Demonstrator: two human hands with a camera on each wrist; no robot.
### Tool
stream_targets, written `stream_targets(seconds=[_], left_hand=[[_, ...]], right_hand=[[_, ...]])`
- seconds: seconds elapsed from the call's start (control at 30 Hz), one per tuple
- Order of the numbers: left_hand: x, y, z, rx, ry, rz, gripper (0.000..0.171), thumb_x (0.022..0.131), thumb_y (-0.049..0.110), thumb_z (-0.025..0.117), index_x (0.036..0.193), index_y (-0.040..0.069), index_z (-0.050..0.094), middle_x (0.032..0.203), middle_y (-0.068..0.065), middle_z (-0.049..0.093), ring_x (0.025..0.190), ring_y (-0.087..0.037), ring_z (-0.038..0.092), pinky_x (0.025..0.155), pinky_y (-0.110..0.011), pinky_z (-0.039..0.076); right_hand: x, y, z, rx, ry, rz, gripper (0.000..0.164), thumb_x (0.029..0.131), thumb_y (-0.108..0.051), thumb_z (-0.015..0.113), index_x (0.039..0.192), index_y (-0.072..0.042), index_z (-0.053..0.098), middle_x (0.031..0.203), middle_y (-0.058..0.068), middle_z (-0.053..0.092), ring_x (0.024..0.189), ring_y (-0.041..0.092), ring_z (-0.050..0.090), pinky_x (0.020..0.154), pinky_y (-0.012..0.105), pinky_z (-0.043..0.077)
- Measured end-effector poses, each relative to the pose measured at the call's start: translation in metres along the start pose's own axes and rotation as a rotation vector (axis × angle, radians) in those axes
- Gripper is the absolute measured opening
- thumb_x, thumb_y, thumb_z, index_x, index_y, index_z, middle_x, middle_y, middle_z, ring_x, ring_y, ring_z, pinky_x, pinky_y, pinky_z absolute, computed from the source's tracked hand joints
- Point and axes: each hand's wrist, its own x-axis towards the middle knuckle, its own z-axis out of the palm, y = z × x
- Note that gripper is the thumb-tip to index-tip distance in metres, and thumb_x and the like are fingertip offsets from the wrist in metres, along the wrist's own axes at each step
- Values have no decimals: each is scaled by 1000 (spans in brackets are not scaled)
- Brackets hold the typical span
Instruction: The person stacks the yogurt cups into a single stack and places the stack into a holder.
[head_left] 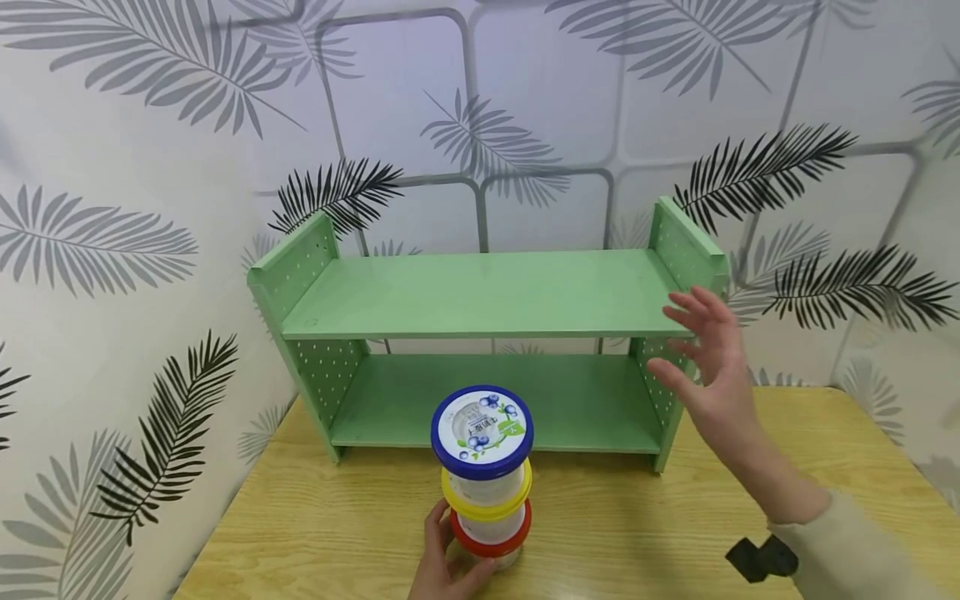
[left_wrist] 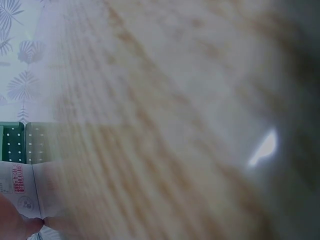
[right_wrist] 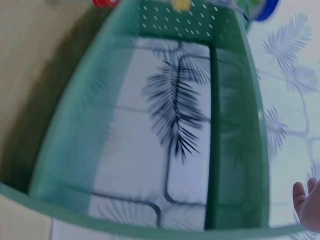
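Note:
In the head view, three round plastic tubs stand stacked on the wooden table. The top tub has a blue lid (head_left: 482, 429) printed with blueberries, the middle one a yellow lid (head_left: 486, 500), the bottom one a red lid (head_left: 491, 547). My left hand (head_left: 450, 562) grips the red-lidded tub low down, its fingers along the left side and the thumb in front. Part of a whitish tub wall (left_wrist: 20, 185) shows beside that hand in the left wrist view. My right hand (head_left: 712, 375) is raised in the air, fingers spread and holding nothing, before the shelf's right end.
Behind the stack stands a green two-tier shelf (head_left: 480, 296) with perforated side panels, on the wooden table (head_left: 315, 517). A leaf-patterned wall (head_left: 540, 100) rises behind it. The lower tier (head_left: 585, 400) lies just beyond the tubs.

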Motion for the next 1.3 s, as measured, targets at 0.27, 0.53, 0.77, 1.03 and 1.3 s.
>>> stream_targets(seconds=[0.27,0.53,0.77,1.03,1.3], left_hand=[[0,1,0,2,2,1,101,80,40,80,147,10,11,147,-30,30,132,-48,33,98,-59,41],[0,0,0,21,4,32,96,82,33,79,147,11,12,147,-30,31,131,-47,35,99,-61,39],[-1,-1,0,34,3,31,95,83,33,79,146,10,12,146,-31,32,131,-47,35,99,-62,38],[-1,-1,0,18,2,22,96,83,33,79,147,9,11,146,-31,31,131,-48,34,99,-62,39],[1,-3,2,17,31,40,97,81,33,80,147,11,12,146,-28,33,132,-46,33,102,-63,33]], right_hand=[[37,-12,-33,-298,210,-48,66,85,3,69,143,-3,38,137,3,45,128,24,38,101,23,37],[57,-3,-54,-483,172,71,57,94,-1,58,146,-13,38,144,-1,40,128,17,41,101,24,39],[62,10,-56,-493,75,175,46,99,-12,55,144,-16,45,141,2,38,126,18,42,98,23,43],[61,17,-58,-444,85,162,40,99,-8,56,138,-11,53,137,-2,47,115,12,48,89,17,43],[60,20,-57,-419,100,136,39,98,-3,55,137,-8,53,132,-6,50,109,8,50,83,15,44]])
